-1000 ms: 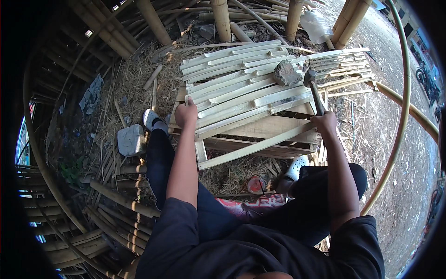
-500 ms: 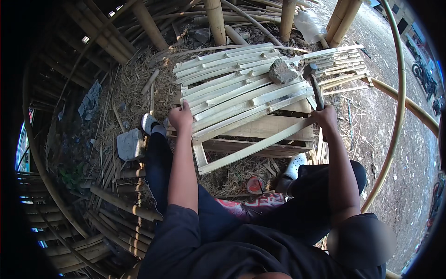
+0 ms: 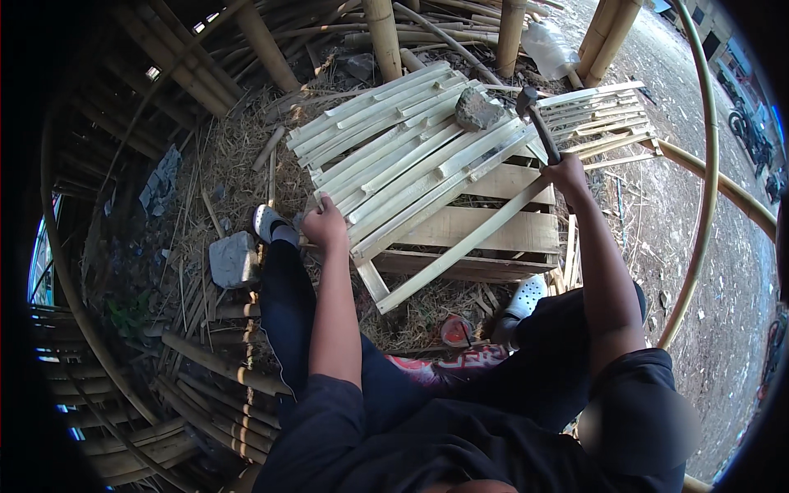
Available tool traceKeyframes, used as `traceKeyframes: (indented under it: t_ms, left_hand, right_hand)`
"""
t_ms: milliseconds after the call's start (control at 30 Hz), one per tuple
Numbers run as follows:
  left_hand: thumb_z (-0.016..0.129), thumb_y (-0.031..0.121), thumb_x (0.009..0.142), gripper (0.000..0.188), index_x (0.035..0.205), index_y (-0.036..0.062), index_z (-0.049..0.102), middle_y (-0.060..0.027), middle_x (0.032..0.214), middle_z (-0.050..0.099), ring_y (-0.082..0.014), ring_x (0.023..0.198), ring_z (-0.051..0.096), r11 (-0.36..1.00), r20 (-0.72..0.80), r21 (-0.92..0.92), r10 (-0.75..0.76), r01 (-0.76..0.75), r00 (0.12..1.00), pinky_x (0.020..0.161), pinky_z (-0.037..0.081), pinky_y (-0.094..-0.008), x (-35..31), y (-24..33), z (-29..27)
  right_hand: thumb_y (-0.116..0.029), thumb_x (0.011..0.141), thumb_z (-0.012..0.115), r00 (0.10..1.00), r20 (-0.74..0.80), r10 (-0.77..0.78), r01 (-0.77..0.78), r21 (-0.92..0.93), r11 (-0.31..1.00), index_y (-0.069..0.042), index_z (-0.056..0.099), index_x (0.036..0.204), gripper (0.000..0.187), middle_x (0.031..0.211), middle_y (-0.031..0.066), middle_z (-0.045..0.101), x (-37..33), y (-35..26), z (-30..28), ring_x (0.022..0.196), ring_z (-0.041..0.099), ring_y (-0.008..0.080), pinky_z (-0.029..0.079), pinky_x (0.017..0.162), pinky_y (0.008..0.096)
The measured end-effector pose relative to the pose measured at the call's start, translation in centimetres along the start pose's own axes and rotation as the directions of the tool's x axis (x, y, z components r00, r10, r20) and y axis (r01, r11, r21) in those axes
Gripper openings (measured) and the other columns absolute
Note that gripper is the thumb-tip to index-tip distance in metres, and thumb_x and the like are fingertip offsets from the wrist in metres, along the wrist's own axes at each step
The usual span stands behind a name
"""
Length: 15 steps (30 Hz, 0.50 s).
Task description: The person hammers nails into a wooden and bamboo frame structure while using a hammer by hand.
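Note:
A panel of pale split-bamboo slats (image 3: 394, 152) lies at a slant before me, its near strip running apart from the others. My left hand (image 3: 326, 223) is closed on its left edge, thumb on top. In my right hand (image 3: 565, 174) is a hammer (image 3: 542, 130), gripped by the handle, with its dark head pointing up and away. That hand is at the panel's right end, by the end of the near strip; whether it also grips the strip is hidden. A rough grey stone (image 3: 477, 109) rests on the slats. Beneath the panel stands a low wooden crate (image 3: 468, 228).
Another slatted bamboo panel (image 3: 592, 115) lies beyond my right hand. A pale block (image 3: 234, 260) sits by my left foot, and a red container (image 3: 456, 330) stands between my feet. Upright bamboo posts (image 3: 382, 41) rise at the far side; a bent pole (image 3: 708, 164) curves on the right.
The panel has turned counterclockwise, its far end shifting left and its near corner right. The stone has moved left with it. My right hand and the hammer have shifted slightly left and away.

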State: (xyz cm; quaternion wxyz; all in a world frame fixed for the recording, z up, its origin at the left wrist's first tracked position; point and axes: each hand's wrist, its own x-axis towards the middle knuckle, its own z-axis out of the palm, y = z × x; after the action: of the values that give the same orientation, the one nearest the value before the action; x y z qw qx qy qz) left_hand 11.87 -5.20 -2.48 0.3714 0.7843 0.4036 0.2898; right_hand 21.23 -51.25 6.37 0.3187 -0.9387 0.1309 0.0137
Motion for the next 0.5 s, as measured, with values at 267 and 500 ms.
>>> traceKeyframes:
  t_ms: [267, 500]
  left_hand:
    - [0.058, 0.050, 0.096, 0.055, 0.088, -0.0014, 0.076, -0.0189, 0.081, 0.073, -0.0372, 0.083, 0.071, 0.976, 0.042, 0.109, -0.192, 0.186, 0.981, 0.078, 0.052, -0.0494, -2.2, 1.5, -0.2]
    - [0.059, 0.047, 0.096, 0.050, 0.094, 0.0001, 0.077, -0.0191, 0.088, 0.075, -0.0366, 0.086, 0.072, 0.956, 0.054, 0.175, -0.250, 0.237, 0.967, 0.079, 0.053, -0.0479, -2.3, 1.2, 0.6]
  right_hand:
    - [-0.018, 0.068, 0.082, 0.997, -0.039, -0.073, 0.076, 0.063, 0.995, 0.001, 0.069, 0.087, 0.030, 0.073, 0.0099, 0.068, 6.7, 2.2, 2.7, 0.063, 0.064, 0.0199, 0.050, 0.060, 0.0372]
    - [-0.019, 0.072, 0.076, 0.999, 0.034, -0.027, 0.033, -0.172, 0.985, 0.001, 0.073, 0.102, 0.036, 0.098, 0.0219, 0.074, 8.2, 1.3, 3.0, 0.096, 0.072, 0.0337, 0.054, 0.085, 0.0432]
